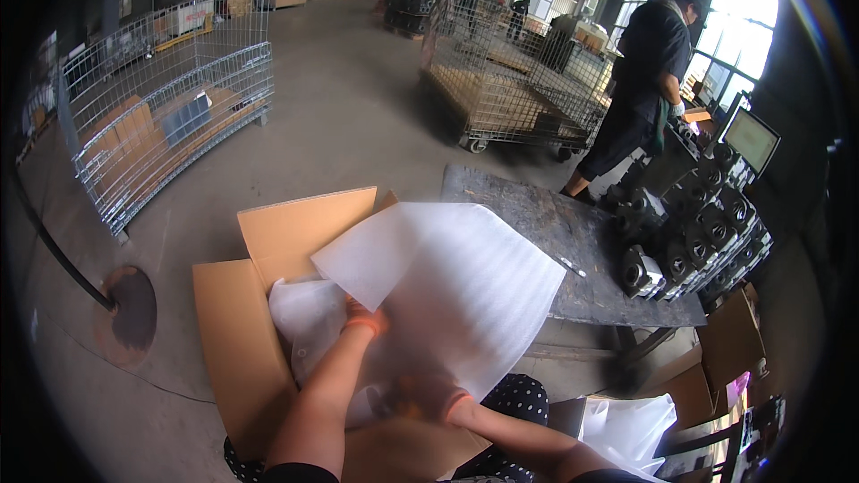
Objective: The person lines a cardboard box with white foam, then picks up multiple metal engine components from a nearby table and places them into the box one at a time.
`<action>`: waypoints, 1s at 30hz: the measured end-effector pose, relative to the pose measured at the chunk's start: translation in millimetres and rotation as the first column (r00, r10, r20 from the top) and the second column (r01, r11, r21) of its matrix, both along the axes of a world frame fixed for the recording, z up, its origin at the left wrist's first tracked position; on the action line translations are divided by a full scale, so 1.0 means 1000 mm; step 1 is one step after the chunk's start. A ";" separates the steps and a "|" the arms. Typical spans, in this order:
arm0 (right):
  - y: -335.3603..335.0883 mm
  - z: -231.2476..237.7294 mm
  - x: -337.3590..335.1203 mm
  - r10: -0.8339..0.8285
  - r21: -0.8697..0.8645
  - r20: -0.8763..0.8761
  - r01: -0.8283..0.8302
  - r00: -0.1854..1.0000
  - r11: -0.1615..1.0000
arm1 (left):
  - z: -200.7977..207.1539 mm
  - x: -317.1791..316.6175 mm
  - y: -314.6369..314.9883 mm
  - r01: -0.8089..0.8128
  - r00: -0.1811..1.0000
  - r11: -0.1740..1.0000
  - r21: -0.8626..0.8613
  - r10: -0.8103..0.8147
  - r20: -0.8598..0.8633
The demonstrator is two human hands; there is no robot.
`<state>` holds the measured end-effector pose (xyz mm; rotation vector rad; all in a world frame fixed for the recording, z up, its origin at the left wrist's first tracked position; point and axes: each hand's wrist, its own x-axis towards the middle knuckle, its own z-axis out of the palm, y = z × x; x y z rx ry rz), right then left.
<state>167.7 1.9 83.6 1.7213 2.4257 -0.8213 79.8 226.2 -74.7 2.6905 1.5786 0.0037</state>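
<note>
A large white foam sheet (447,277) lies over an open cardboard box (242,340) in front of me. My left hand (362,317), in an orange glove, grips the sheet's left edge, partly under it. My right hand (420,398), also gloved, shows blurred through the sheet's lower part and holds it there. A clear plastic bag liner (304,313) sits inside the box beneath the sheet.
A dark worktable (555,233) to the right carries several black metal parts (689,241). A person in dark clothes (640,80) stands at its far end. Wire mesh cages stand at left (170,116) and at centre back (510,80). More boxes and a bag (626,429) sit at lower right.
</note>
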 end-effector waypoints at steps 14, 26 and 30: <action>-0.027 0.077 -0.028 -0.163 0.381 0.259 0.055 0.952 0.923 | 0.013 -0.002 -0.030 -0.251 0.961 0.965 -0.071 0.257 0.100; 0.004 0.073 0.037 -0.552 0.655 0.154 0.333 0.820 0.678 | 0.173 0.024 -0.072 -0.226 0.594 0.890 0.395 -0.195 0.780; 0.001 0.050 0.028 -0.558 0.782 0.249 0.176 0.791 0.598 | 0.139 0.043 -0.056 -0.083 0.731 0.863 0.499 -0.287 0.619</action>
